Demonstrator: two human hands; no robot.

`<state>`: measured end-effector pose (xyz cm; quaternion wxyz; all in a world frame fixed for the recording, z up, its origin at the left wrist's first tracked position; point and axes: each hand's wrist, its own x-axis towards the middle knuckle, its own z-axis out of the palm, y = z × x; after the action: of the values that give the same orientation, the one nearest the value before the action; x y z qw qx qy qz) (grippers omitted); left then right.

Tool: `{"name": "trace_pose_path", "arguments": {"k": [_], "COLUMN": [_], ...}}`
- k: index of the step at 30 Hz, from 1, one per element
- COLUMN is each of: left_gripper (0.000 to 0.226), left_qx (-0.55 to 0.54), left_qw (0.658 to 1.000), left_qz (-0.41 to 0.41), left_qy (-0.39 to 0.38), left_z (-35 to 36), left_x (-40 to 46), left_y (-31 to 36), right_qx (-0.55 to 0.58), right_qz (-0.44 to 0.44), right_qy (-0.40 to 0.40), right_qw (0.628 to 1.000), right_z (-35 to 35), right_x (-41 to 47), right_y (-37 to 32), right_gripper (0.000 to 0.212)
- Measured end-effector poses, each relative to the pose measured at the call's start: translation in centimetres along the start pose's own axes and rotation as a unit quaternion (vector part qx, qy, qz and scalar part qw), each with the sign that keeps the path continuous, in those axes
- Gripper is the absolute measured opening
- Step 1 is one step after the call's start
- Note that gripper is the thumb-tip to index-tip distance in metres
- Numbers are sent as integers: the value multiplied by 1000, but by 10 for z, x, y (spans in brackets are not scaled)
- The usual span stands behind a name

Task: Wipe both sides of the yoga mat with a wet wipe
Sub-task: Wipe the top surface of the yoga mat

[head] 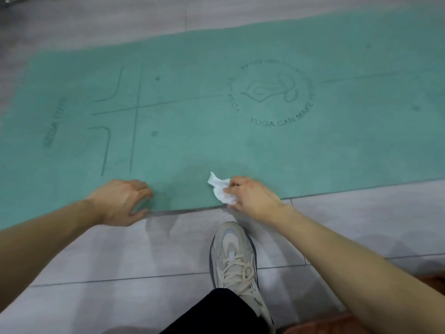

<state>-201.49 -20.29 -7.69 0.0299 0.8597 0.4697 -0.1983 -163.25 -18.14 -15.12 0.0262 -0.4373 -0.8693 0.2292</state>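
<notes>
I see the yoga mat (pixel 216 141) spread flat on the tiled floor (pixel 120 256), printed side up, its near long edge running just beyond my shoe (pixel 234 256). My left hand (pixel 120 201) sits at that near edge with fingers curled onto the top and the thumb down at the rim, as if pinching the edge; I cannot tell for sure that the thumb is underneath. My right hand (pixel 252 198) is bunched around the wet wipe (pixel 220 189), which is crumpled and resting on the mat close to the same edge.

I judge the mat to be light, soft and floppy: thin foam that will bend and drag rather than lift as a board. The long edge is the sensible place to take it, with two holds set apart so it folds over without creasing. The surface looks matte and grippy, so the wipe should drag a little. The wipe itself is limp, damp and will tear or ball up if I scrub hard.

Readable print: around the circular emblem, "YOGA LIFE" on its left and "YOGA CAN MAKE" along the bottom, the rest too blurred. Near the left end there is more lettering, too smeared to read.
</notes>
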Motion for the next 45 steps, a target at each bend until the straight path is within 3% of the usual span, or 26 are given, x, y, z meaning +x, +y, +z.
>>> {"name": "trace_pose_path", "arguments": {"k": [3,6,11,14,18,20,23,26,29,34,40,45], "left_gripper": [70,87,112,126,126,126,129,131,132,126,123,123], "left_qx": [-12,-7,-90,-117,-121,-116,-108,-116,-115,-90,-52,-49], "left_qw": [1000,998,989,984,985,987,990,990,990,991,995,995], "left_qz": [5,-19,-56,-66,-61,-51,-36,-25,-17,-13,-12,-11], "left_qy": [-22,-68,-106,-116,-109,-102,-88,-82,-80,-98,-82,-89], "left_z": [-22,-40,-42,-43,-51,-58,-70,-84,-94,-98,-94,-93], "left_x": [33,76,130,153,182,200,229,258,281,302,302,302], "left_y": [11,27,60,66,75,82,101,121,138,148,149,149], "right_qx": [30,44,32,41,48,-5,-62,-104,-127,-133,-44,-61], "right_qz": [-14,-1,-21,22,142,202,246,234,216,219,228,289], "right_qy": [8,53,4,5,92,80,55,-19,-64,-37,6,-29], "right_qw": [999,998,999,999,984,976,966,967,966,966,973,955], "right_z": [8,13,2,-13,-36,-50,-74,-100,-116,-110,-106,-100], "right_x": [-8,-2,15,14,-26,-45,-64,-78,-89,-86,-83,-87], "right_y": [12,23,30,50,94,116,143,168,181,184,184,171], "right_gripper": [44,31,30,24,32,25,33,59,68,51,8,27]}}
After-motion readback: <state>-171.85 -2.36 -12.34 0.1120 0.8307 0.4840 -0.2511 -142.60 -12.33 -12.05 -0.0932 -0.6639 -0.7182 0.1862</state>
